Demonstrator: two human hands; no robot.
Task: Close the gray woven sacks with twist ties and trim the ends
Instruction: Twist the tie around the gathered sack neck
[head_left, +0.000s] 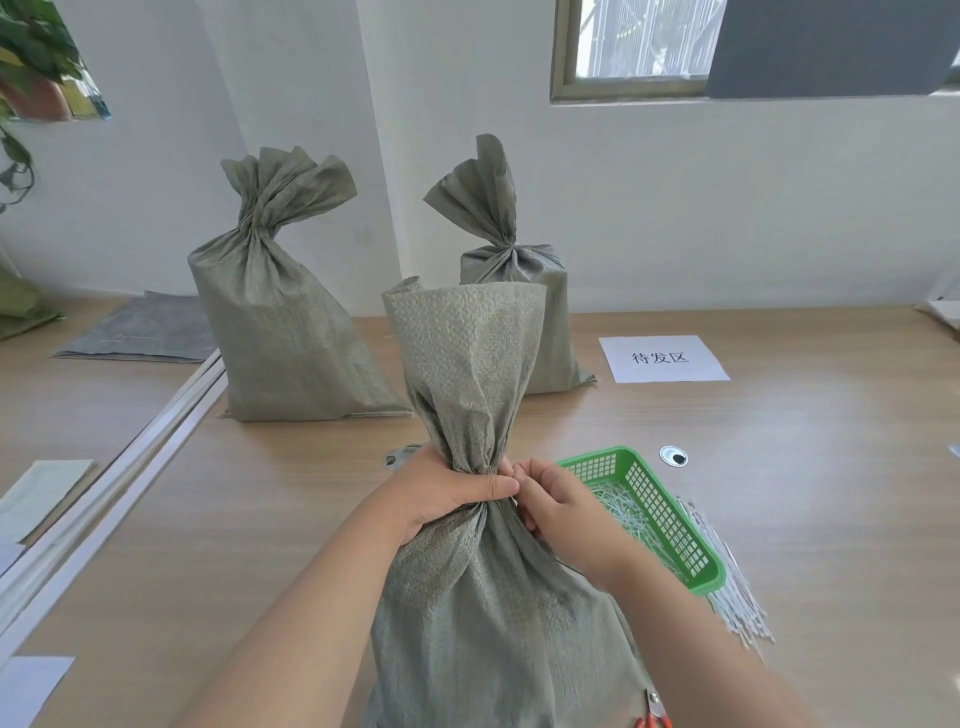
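A gray woven sack (483, 613) stands upright right in front of me, its top gathered into a neck. My left hand (441, 488) grips that neck from the left, thumb across the front. My right hand (558, 512) is at the neck's right side, its fingertips pinching a thin twist tie (514, 500) that is mostly hidden. Two more gray sacks stand farther back, one at the left (280, 332) and one behind the near sack (540, 306), both with cinched necks.
A green plastic basket (670, 519) holding several ties sits right of the sack, with a pile of loose white ties (732, 582) beside it. Red-handled scissors (655, 716) lie at the bottom edge. A paper label (662, 357) lies on the table, flat sacks (140, 330) far left.
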